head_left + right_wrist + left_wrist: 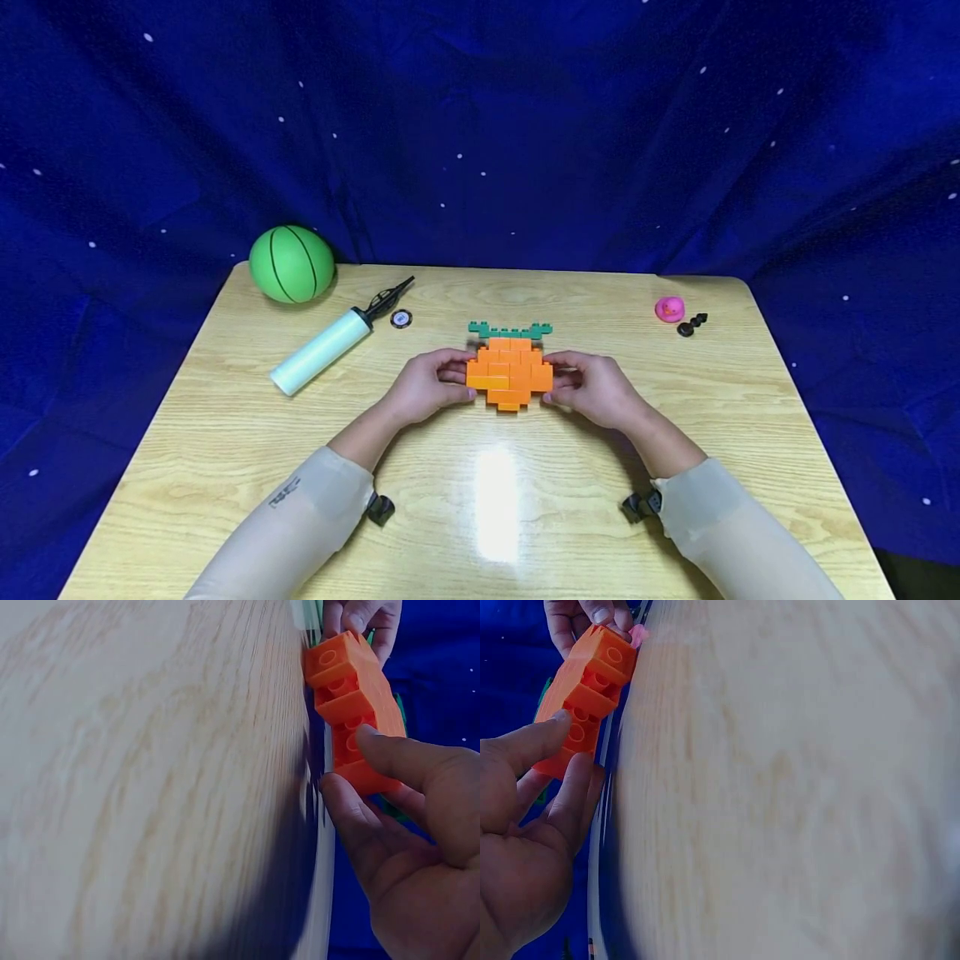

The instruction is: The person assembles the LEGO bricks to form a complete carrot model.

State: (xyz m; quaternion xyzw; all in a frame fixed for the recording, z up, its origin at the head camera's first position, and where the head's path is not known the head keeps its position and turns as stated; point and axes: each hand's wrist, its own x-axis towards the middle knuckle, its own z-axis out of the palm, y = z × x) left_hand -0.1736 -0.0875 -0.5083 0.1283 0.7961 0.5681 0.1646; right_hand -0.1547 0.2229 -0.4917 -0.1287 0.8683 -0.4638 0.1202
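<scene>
Between both hands is an orange toy-brick model point(510, 373), built like a round fruit with a green brick top point(512, 332). My left hand point(427, 387) grips its left edge, thumb on the near side and fingers behind. On the opposite edge, my right hand point(592, 387) holds it in the same way. In the left wrist view, the model's underside point(576, 733) shows hollow brick sockets, with the left thumb and fingers around one end. The right wrist view has the right hand point(420, 825) pinching the other end of the orange bricks point(352, 697).
At the back left sit a green ball point(292, 264), a pale hand pump point(322, 350) with a black nozzle, and a round chip point(401, 318). A pink rubber duck point(670, 309) and a small black object point(686, 329) lie at the back right. Everything stands on a wooden table point(420, 533).
</scene>
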